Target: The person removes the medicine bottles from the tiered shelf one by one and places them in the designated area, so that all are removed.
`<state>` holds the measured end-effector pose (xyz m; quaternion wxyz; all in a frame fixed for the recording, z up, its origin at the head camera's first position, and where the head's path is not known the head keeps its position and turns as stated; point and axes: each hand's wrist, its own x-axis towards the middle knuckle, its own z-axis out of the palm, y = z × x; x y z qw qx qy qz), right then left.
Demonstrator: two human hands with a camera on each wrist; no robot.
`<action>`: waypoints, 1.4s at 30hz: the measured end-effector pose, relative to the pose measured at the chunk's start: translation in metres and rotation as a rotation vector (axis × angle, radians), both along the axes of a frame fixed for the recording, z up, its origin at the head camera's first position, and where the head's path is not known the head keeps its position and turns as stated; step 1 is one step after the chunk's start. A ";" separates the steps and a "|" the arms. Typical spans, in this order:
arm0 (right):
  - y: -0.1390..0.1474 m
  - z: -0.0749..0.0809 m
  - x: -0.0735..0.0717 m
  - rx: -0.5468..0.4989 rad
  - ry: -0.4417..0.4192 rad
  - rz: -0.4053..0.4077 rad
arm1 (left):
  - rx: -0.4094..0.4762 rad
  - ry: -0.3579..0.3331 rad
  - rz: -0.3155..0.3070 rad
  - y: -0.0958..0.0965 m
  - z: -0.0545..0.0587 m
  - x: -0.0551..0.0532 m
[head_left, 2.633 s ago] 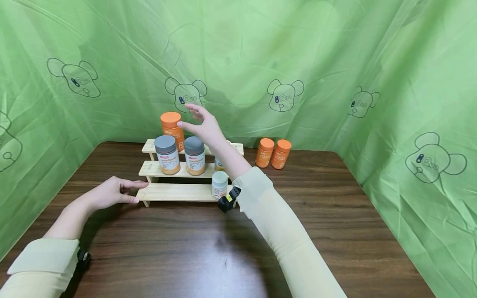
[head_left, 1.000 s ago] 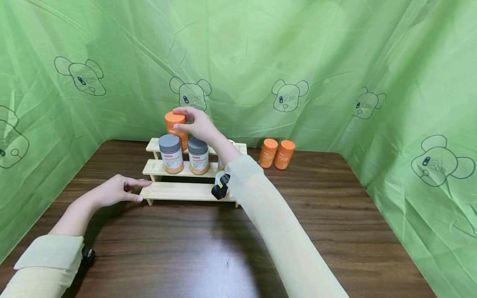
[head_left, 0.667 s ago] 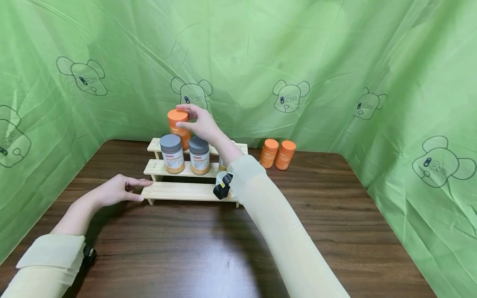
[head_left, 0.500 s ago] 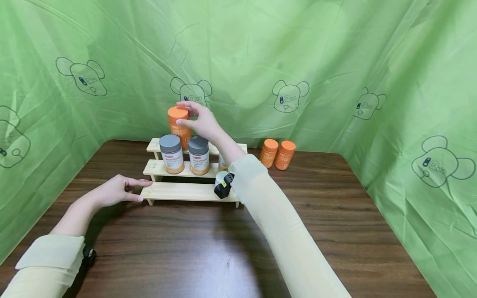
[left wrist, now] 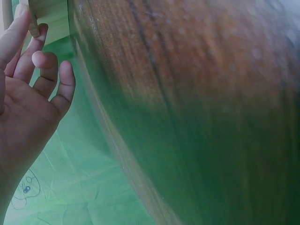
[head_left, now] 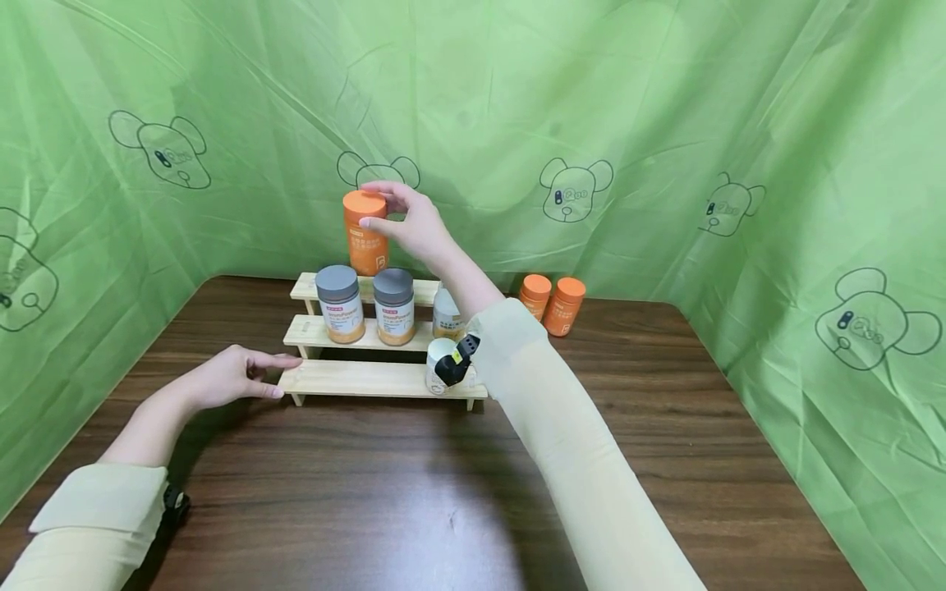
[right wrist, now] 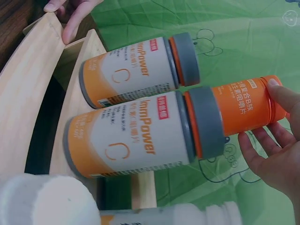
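Observation:
My right hand grips the lid end of a large orange pill bottle, thumb on the near side. The bottle is upright, just above the top tier of a three-step wooden rack. In the right wrist view, grey-lidded jars hide the base of the orange bottle. My left hand pinches the left end of the rack's lowest tier between thumb and finger; the left wrist view shows its other fingers loosely bent. Two grey-lidded supplement jars stand on the middle tier.
A clear-sided bottle stands on the middle tier's right, and a small white bottle on the lowest tier, partly behind my right wrist camera. Two smaller orange bottles stand right of the rack on the wooden table. Green cloth surrounds it.
My right hand has come down to the large orange bottle, taken hold of it and lifted it up and slightly right from the top tier. My left hand stays at the rack's end.

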<state>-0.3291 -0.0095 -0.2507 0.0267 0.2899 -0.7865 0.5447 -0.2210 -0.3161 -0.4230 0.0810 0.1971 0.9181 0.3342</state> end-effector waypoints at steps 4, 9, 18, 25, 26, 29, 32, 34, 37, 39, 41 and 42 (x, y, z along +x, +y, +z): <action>0.006 0.005 0.002 -0.036 0.004 0.014 | 0.000 0.005 -0.003 0.000 0.000 0.000; 0.014 0.012 0.002 -0.055 -0.005 0.008 | 0.014 -0.013 0.006 0.000 0.000 0.000; 0.031 0.038 0.025 -0.045 -0.047 0.023 | -0.030 0.000 0.015 0.000 0.001 0.002; 0.047 0.039 0.017 -0.028 -0.031 0.022 | -0.034 0.005 0.012 0.001 0.002 0.002; 0.050 0.041 0.018 -0.030 -0.038 0.023 | -0.033 0.004 0.011 0.001 0.002 0.002; 0.057 0.046 0.022 -0.024 -0.052 0.018 | -0.034 0.008 0.009 0.000 0.002 0.002; 0.065 0.049 0.025 -0.023 -0.060 0.017 | -0.039 0.010 0.008 -0.001 0.002 0.002; 0.070 0.050 0.027 -0.026 -0.066 0.015 | -0.047 0.018 0.008 -0.001 0.002 0.002; 0.079 0.053 0.030 -0.029 -0.078 0.008 | -0.047 0.016 0.007 -0.001 0.002 0.002; 0.084 0.055 0.031 -0.021 -0.083 -0.004 | -0.044 0.013 0.006 -0.001 0.002 0.002; 0.090 0.057 0.033 -0.008 -0.083 -0.015 | -0.038 0.003 0.008 0.000 0.002 0.002; 0.093 0.058 0.034 -0.002 -0.082 -0.022 | -0.038 0.001 0.008 0.000 0.002 0.002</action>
